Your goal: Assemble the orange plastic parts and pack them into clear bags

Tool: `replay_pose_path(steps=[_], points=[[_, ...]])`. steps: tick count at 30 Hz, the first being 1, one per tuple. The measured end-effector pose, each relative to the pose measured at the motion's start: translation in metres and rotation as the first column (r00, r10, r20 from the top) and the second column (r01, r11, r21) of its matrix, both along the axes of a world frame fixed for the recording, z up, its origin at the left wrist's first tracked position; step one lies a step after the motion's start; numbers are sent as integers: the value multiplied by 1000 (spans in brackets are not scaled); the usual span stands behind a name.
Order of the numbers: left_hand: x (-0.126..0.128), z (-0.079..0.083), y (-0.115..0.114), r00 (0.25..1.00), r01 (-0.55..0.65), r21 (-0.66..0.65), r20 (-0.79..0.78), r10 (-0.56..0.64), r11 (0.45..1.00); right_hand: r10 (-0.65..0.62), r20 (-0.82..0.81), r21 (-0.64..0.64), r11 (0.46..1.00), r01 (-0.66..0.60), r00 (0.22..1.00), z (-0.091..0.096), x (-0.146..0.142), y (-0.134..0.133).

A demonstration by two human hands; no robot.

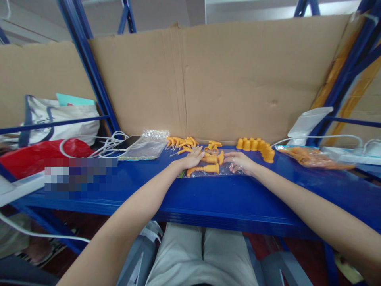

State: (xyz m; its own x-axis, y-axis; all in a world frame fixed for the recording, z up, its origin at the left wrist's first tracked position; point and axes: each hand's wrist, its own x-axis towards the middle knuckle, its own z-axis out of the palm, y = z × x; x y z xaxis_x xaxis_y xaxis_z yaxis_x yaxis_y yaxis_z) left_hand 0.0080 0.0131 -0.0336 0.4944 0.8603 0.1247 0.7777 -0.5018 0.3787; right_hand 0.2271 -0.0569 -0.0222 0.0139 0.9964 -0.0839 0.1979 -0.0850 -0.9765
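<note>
Both my arms reach forward over a blue metal shelf [208,198]. My left hand [193,157] lies flat with fingers stretched out, its tips touching orange plastic parts [210,159]. My right hand [239,162] rests open on a clear plastic bag [226,170] lying on the shelf. A long orange funnel-shaped piece [204,169] lies between the hands. Behind them sit a heap of curved orange pieces [181,143] and a row of small orange caps [257,145].
A cardboard sheet [238,79] backs the shelf. To the left lie an empty clear bag [145,147], a phone [126,143], white cables [101,145], a red bag [38,157] and a white tote [59,119]. A filled bag of orange parts [312,157] lies at right.
</note>
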Motion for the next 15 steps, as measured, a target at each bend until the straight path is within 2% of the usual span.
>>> replay_pose_path(steps=[10, 15], points=[[2, 6, -8, 999, -17, -38, -51, 15, 999, 27, -5, -8, 1000, -27, 1000, 2, 0, -1], [3, 10, -11, 997, -15, -55, -80, 11, 998, -54, 127, 92, 995, 42, 990, 9, 9, 2]])
